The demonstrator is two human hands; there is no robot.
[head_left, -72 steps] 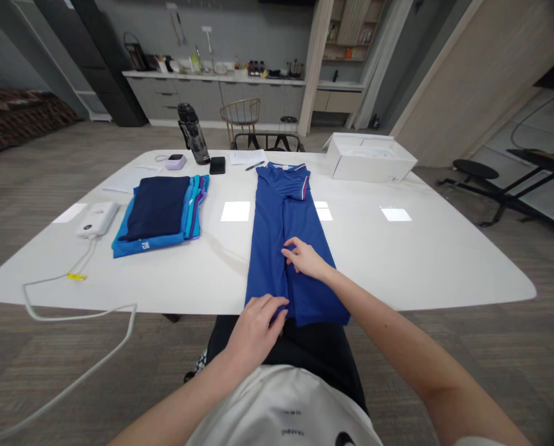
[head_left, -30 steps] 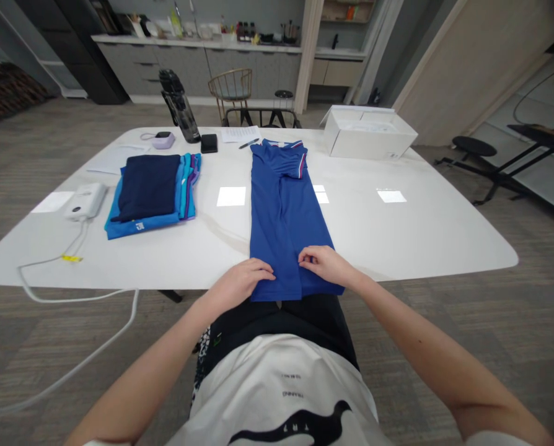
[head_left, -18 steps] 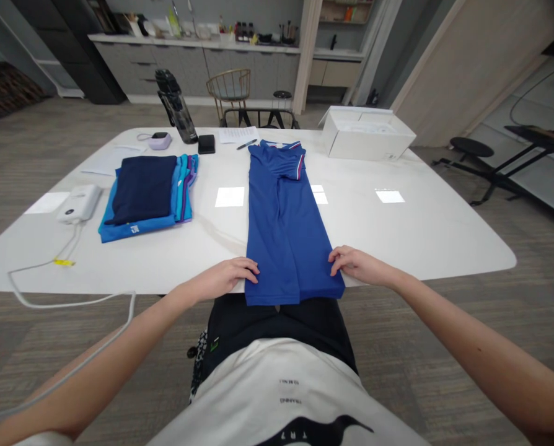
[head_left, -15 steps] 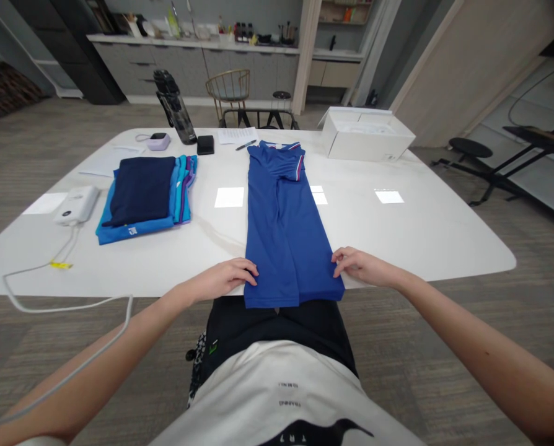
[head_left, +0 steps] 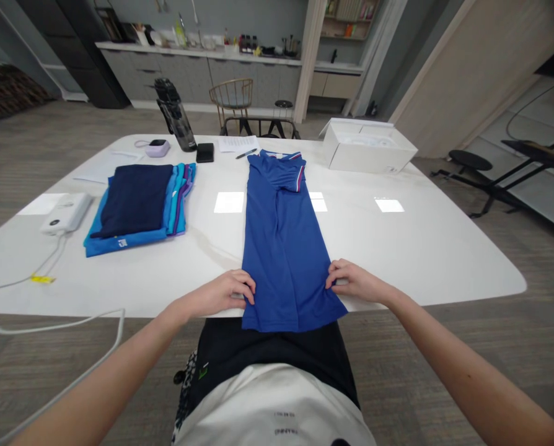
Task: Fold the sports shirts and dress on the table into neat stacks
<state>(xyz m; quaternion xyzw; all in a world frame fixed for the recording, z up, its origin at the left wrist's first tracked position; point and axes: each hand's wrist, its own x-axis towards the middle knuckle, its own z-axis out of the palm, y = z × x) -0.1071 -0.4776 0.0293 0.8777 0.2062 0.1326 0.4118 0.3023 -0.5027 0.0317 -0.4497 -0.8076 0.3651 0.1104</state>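
A blue polo shirt (head_left: 277, 248) lies lengthwise on the white table (head_left: 411, 248), its sides folded inward. Its collar and a sleeve trimmed in white and red are at the far end, while the hem hangs over the near table edge. My left hand (head_left: 225, 291) grips the shirt's left edge a little above the hem, fingers closed. Across from it, my right hand (head_left: 354, 282) pinches the right edge between thumb and fingers, and the cloth creases there.
Left of the shirt is a stack of folded clothes (head_left: 135, 201), navy on top. Beside it sits a white power bank (head_left: 67, 214) with a cable (head_left: 72, 323). Farther back are a dark bottle (head_left: 177, 118), black case (head_left: 205, 152), pen (head_left: 246, 154) and white box (head_left: 367, 145).
My right hand has moved slightly inward, bunching the shirt's right edge near the hem. My left hand keeps its place at the left edge. The view has tilted slightly.
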